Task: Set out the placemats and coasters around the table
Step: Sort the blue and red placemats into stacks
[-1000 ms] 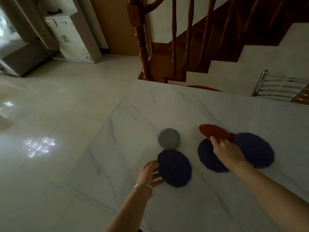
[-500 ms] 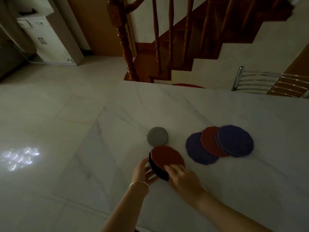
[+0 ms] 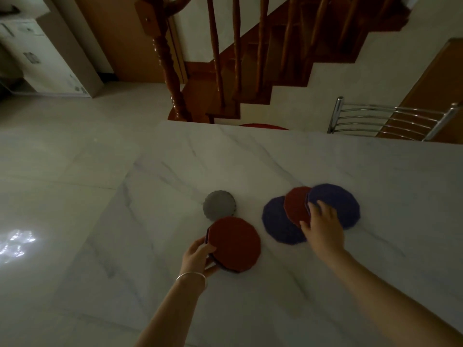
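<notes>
Placemats are lying on the marble table (image 3: 325, 284) at frame centre: a red mat (image 3: 236, 242) stacked on a dark one, and right of it three overlapping mats (image 3: 278, 221). Your left hand (image 3: 198, 256) is gripping the stack's near-left edge. Your right hand (image 3: 323, 226) is resting relaxed fingers on the three. A grey coaster (image 3: 218, 205) is sitting just above the stack.

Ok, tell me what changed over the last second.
The right hand carried a red mat from the right cluster onto the blue mat held by the left hand, let go, and returned to the cluster, fingers now on its red mat and top blue mat. The left hand kept its grip; the grey coaster and lower blue mat stayed put.
</notes>
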Action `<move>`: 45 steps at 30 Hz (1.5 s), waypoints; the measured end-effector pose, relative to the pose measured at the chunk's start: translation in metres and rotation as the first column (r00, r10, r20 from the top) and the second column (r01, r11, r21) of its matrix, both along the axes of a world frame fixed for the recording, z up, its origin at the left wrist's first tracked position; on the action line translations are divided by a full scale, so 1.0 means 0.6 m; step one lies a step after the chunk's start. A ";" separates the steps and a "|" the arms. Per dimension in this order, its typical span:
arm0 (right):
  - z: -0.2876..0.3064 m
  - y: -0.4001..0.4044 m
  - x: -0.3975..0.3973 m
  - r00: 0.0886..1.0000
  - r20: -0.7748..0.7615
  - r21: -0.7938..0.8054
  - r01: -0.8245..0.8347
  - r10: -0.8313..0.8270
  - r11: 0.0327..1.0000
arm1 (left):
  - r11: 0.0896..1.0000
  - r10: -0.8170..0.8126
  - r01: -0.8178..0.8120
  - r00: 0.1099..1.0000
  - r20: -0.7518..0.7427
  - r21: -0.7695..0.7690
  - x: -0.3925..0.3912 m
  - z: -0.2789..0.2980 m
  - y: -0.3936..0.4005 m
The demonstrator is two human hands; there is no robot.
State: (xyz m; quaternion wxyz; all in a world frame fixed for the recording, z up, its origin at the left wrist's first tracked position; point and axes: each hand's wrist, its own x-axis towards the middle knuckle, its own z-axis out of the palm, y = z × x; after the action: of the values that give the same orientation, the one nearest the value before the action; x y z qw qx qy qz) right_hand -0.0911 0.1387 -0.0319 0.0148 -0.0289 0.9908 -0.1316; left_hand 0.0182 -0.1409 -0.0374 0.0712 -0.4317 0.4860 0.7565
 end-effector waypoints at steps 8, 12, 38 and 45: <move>-0.032 0.092 -0.062 0.961 0.268 0.149 0.027 -0.067 0.988 | 1.000 0.019 -0.019 1.000 0.012 -0.001 -0.002 -0.005 0.001; -0.029 0.093 -0.068 0.965 0.261 0.277 -0.077 0.002 0.958 | 1.000 0.020 -0.020 1.000 0.008 0.003 -0.001 -0.003 0.002; 0.028 -0.189 0.166 0.840 -0.060 -0.095 -0.542 0.539 0.835 | 0.999 -0.036 0.036 0.999 -0.014 -0.022 -0.024 0.045 0.001; 0.005 -0.158 0.116 0.822 0.012 -0.267 -0.546 0.569 0.794 | 0.987 -0.092 0.090 0.996 -0.011 -0.135 -0.034 0.049 0.005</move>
State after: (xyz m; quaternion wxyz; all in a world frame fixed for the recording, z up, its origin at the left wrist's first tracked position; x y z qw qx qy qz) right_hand -0.0217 0.0438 -0.0292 0.0944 -0.3151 0.9114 -0.2474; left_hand -0.0021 -0.1381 -0.0081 0.0721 -0.4062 0.5558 0.7217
